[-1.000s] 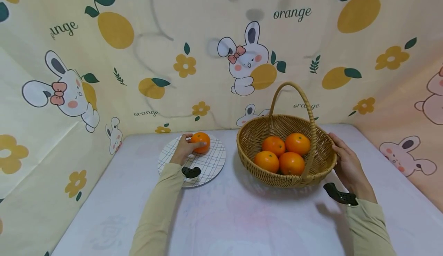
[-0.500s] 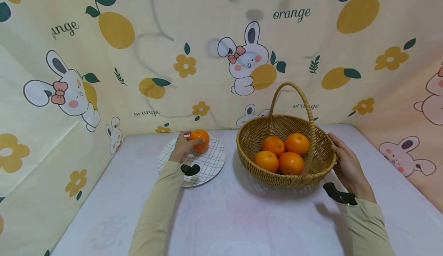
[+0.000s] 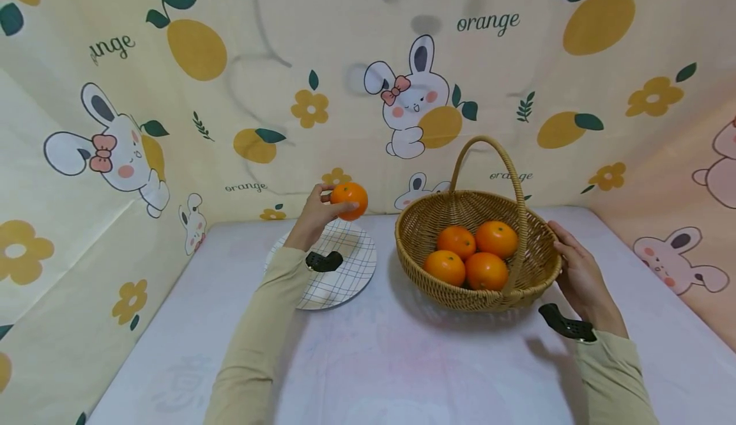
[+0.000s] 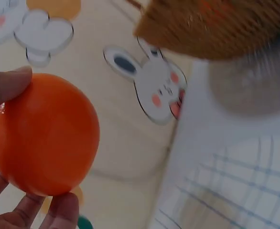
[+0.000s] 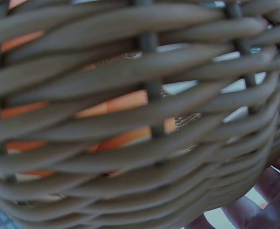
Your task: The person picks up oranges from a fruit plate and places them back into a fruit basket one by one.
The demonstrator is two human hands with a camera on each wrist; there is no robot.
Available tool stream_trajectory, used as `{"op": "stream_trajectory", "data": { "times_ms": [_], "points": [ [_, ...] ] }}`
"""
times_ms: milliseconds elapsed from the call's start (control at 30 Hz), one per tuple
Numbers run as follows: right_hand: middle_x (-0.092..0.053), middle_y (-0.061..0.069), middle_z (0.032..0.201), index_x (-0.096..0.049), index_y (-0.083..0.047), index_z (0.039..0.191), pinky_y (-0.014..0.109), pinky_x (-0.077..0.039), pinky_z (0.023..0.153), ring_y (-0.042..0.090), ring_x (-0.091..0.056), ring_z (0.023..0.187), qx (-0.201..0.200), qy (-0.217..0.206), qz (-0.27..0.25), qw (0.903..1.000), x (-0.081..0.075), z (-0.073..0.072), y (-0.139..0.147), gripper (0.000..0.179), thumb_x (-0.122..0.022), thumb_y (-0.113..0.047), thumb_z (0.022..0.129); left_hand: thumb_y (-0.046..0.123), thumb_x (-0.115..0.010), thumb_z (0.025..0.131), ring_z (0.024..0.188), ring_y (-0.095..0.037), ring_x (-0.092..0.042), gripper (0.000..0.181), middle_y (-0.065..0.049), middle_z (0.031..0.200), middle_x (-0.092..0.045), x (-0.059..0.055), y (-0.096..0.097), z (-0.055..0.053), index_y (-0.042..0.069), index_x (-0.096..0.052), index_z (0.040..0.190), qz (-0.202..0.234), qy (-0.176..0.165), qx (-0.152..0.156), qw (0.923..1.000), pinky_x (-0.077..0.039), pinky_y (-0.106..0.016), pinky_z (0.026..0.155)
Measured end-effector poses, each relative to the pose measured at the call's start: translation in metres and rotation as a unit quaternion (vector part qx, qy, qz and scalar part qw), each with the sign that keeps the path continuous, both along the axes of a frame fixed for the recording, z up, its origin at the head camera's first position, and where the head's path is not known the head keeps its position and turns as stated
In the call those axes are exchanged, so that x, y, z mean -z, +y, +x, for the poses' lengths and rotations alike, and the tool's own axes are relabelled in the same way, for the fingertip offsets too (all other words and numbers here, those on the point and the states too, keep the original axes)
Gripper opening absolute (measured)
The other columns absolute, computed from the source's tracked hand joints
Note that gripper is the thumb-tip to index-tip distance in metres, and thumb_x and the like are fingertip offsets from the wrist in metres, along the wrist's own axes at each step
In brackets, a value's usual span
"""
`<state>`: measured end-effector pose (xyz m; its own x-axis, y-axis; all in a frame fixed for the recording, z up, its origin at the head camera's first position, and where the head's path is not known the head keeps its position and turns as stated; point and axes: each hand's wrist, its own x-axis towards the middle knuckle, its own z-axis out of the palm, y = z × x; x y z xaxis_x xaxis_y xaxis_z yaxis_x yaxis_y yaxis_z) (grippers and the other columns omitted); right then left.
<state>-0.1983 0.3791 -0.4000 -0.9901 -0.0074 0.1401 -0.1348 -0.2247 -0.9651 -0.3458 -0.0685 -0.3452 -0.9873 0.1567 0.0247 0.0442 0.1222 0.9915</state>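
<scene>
My left hand (image 3: 314,218) pinches an orange (image 3: 349,200) between thumb and fingers, raised above a round white plate (image 3: 345,278) with a dark grid pattern. In the left wrist view the orange (image 4: 44,136) shows large, thumb on one side and fingertips on the other. On the right stands a woven wicker basket (image 3: 422,227) with a tall arched handle, several oranges (image 3: 485,271) inside. My right hand (image 3: 583,278) holds its right side, fingers at the rim. The basket's weave (image 5: 130,114) fills the right wrist view, with fingers (image 5: 274,191) against its lower right.
The pale table (image 3: 368,367) runs up to a cream cloth backdrop (image 3: 345,16) printed with rabbits and oranges. The basket's handle (image 3: 500,147) arches high over the oranges. A black strap piece sits on each wrist.
My left hand has lifted the orange off the plate, up and slightly to the right. The right hand and the basket have stayed in place.
</scene>
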Motion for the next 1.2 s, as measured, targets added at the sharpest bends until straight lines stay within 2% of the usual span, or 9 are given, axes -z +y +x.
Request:
{"op": "stream_trajectory", "data": {
  "times_ms": [300,533,667,867,1000,1200],
  "points": [
    [0.004,-0.001,0.162,-0.004,-0.016,0.156,0.035,-0.003,0.111,0.016,0.001,0.145,0.001,0.001,-0.001,1.0000,0.000,0.001,0.000,0.056,-0.030,-0.025,0.108,0.017,-0.077,0.083,0.111,-0.032,-0.051,0.063,-0.016,0.131,-0.042,-0.036,0.040,0.012,0.015,-0.042,0.134,0.002,0.029,0.086,0.9959,-0.045,-0.041,0.095],
    [0.005,-0.002,0.162,-0.004,-0.016,0.156,0.036,-0.001,0.111,0.016,0.003,0.145,0.002,0.000,-0.005,1.0000,0.000,0.001,0.000,0.056,-0.030,-0.025,0.108,0.022,-0.077,0.084,0.108,-0.030,-0.053,0.061,-0.015,0.127,-0.046,-0.054,0.073,0.025,0.017,-0.042,0.134,-0.038,0.029,0.142,0.9887,-0.046,-0.041,0.094],
    [0.005,-0.002,0.161,-0.004,-0.016,0.156,0.036,0.000,0.111,0.015,0.003,0.145,0.000,0.000,-0.005,1.0000,0.000,0.000,0.000,0.056,-0.030,-0.025,0.108,0.020,-0.076,0.084,0.106,-0.029,-0.054,0.058,-0.016,0.123,-0.047,-0.057,0.094,0.035,0.015,-0.042,0.131,-0.054,0.028,0.176,0.9826,-0.046,-0.042,0.094],
    [0.004,-0.002,0.162,-0.004,-0.016,0.156,0.035,-0.001,0.111,0.015,0.002,0.145,-0.002,0.003,-0.005,1.0000,0.001,-0.001,-0.001,0.056,-0.030,-0.025,0.108,0.023,-0.078,0.082,0.104,-0.026,-0.051,0.054,-0.011,0.114,-0.051,-0.056,0.121,0.046,0.017,-0.045,0.125,-0.101,0.022,0.185,0.9772,-0.043,-0.044,0.094],
    [0.004,-0.002,0.161,-0.004,-0.016,0.156,0.034,-0.001,0.111,0.014,0.002,0.144,-0.001,0.005,-0.007,1.0000,0.001,0.000,-0.001,0.056,-0.031,-0.025,0.108,0.029,-0.080,0.080,0.102,-0.023,-0.052,0.056,-0.007,0.112,-0.055,-0.053,0.137,0.050,0.018,-0.046,0.123,-0.118,0.017,0.191,0.9743,-0.044,-0.040,0.091],
    [0.005,-0.002,0.161,-0.003,-0.016,0.156,0.033,0.000,0.112,0.014,0.003,0.144,-0.002,0.006,-0.006,1.0000,0.001,0.001,-0.001,0.056,-0.030,-0.025,0.108,0.029,-0.081,0.079,0.098,-0.020,-0.052,0.054,-0.005,0.109,-0.054,-0.057,0.157,0.053,0.017,-0.047,0.119,-0.140,0.035,0.208,0.9673,-0.045,-0.035,0.085]
  ]
}}
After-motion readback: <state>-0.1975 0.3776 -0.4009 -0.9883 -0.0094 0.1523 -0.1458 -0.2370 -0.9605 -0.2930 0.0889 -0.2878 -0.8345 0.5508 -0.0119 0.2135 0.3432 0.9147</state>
